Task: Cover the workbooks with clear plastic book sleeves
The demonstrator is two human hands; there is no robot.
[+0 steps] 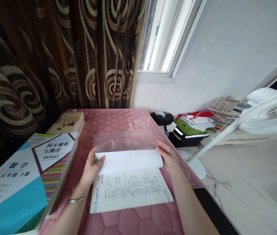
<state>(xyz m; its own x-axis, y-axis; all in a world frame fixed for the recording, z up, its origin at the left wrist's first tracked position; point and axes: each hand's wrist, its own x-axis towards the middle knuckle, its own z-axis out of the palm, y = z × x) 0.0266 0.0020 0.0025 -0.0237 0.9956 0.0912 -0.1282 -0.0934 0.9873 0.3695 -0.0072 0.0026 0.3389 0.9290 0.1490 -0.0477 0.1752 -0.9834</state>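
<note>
An open book with printed text lies on a pink quilted table in front of me. Its white cover is folded up and back over a clear plastic sleeve that lies flat beyond it. My left hand grips the left edge of the white cover, thumb over the top. My right hand holds the right edge where cover and sleeve meet, fingers curled on it. A thin bracelet circles my left wrist.
A stack of textbooks fills the table's left side, a yellow book behind it. Brown patterned curtains hang behind. To the right stand a white fan, a black bag and piled papers on the floor.
</note>
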